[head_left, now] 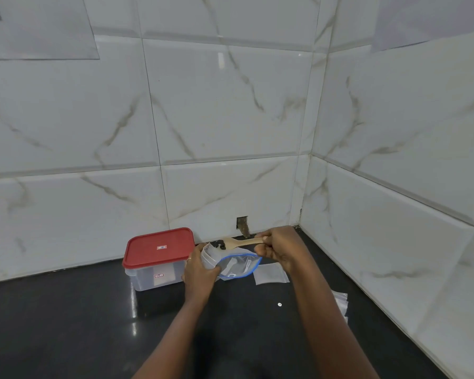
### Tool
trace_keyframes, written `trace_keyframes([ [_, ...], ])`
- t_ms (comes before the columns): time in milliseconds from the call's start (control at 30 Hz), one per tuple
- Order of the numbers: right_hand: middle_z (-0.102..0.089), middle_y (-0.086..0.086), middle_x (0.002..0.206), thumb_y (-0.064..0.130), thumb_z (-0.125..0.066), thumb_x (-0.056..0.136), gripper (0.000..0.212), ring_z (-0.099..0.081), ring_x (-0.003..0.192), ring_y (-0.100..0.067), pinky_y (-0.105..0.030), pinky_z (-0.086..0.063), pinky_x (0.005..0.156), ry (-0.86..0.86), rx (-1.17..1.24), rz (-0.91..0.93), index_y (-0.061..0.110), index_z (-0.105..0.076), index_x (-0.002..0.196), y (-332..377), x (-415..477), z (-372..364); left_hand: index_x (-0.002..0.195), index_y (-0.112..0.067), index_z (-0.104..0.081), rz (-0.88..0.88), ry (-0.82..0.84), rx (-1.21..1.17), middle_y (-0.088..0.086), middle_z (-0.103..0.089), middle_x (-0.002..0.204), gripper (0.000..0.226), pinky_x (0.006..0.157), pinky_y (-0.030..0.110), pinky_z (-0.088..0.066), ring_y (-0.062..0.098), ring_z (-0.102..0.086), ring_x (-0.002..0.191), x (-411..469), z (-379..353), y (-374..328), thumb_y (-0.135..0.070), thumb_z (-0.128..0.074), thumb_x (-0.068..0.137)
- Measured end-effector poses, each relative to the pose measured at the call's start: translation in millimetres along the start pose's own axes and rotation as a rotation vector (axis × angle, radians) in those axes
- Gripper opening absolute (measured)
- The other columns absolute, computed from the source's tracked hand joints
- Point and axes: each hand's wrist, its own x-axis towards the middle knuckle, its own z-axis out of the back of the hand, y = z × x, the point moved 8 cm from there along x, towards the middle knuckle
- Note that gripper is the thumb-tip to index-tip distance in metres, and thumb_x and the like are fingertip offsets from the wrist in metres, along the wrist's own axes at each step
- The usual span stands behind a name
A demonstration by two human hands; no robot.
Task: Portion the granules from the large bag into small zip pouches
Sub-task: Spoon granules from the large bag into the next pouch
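Note:
My left hand [199, 272] grips a small clear pouch [211, 255] together with the large clear bag [238, 265], whose blue zip rim gapes open toward me. My right hand [281, 248] holds a pale wooden spoon [241, 242] by its handle. The spoon's bowl carries a heap of dark granules [220, 244] and hovers at the mouth of the small pouch, just above the large bag. Both hands are raised a little above the black counter [66, 324].
A clear plastic box with a red lid [159, 248] stands against the tiled wall just left of my left hand. An empty small pouch [270, 273] lies flat on the counter to the right. More pouches [341, 303] are stacked by the right wall. A small white dot [279, 305] lies nearby.

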Motion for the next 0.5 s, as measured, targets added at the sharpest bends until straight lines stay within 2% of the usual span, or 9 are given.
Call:
trace_keyframes([
  [100,-0.061,-0.013,0.073,-0.011,-0.046,0.083,0.027,-0.059,0.069,-0.022,-0.032,-0.056,0.074,0.038,-0.153,0.104,0.006,-0.067,0.077,10.1,-5.4,-19.4,0.124,-0.017,-0.049,0.003,0.005,-0.023,0.005,-0.058,0.120,0.060,0.094,0.047,-0.045,0.026,-0.053,0.110,-1.2,-0.8,0.7,-0.011,-0.074,0.070],
  [167,-0.064,-0.016,0.074,-0.010,-0.046,0.082,0.030,-0.062,0.071,-0.023,-0.040,-0.056,0.086,0.049,-0.250,0.162,0.009,-0.069,0.079,13.7,-8.6,-30.2,0.125,-0.016,-0.048,0.011,0.010,-0.035,0.006,-0.058,0.121,0.061,0.094,0.046,-0.046,0.027,-0.053,0.110,-1.2,-1.3,1.7,-0.010,-0.073,0.070],
  [267,-0.064,-0.014,0.069,-0.008,-0.041,0.087,0.033,-0.062,0.062,-0.016,-0.039,-0.056,0.088,0.068,-0.365,0.246,0.001,-0.070,0.100,18.8,-12.7,-42.2,0.126,-0.014,-0.047,0.046,0.010,-0.042,0.007,-0.058,0.121,0.062,0.093,0.047,-0.046,0.027,-0.053,0.110,0.1,-1.3,6.0,-0.010,-0.072,0.070],
  [400,-0.056,-0.006,0.064,-0.009,-0.042,0.089,0.034,-0.058,0.060,-0.016,-0.039,-0.057,0.086,0.080,-0.453,0.323,0.001,-0.069,0.106,23.2,-11.4,-50.6,0.125,-0.014,-0.048,0.056,-0.001,-0.065,0.007,-0.059,0.118,0.061,0.090,0.043,-0.048,0.029,-0.054,0.109,1.0,-0.1,6.9,-0.008,-0.073,0.070],
  [500,-0.056,-0.009,0.079,-0.009,-0.044,0.088,0.035,-0.058,0.071,-0.018,-0.038,-0.056,0.088,0.069,-0.516,0.370,0.004,-0.071,0.106,25.1,-10.3,-52.9,0.127,-0.014,-0.047,0.070,-0.009,-0.066,0.008,-0.059,0.119,0.062,0.091,0.043,-0.048,0.029,-0.053,0.109,1.8,1.4,7.9,-0.008,-0.072,0.070],
])
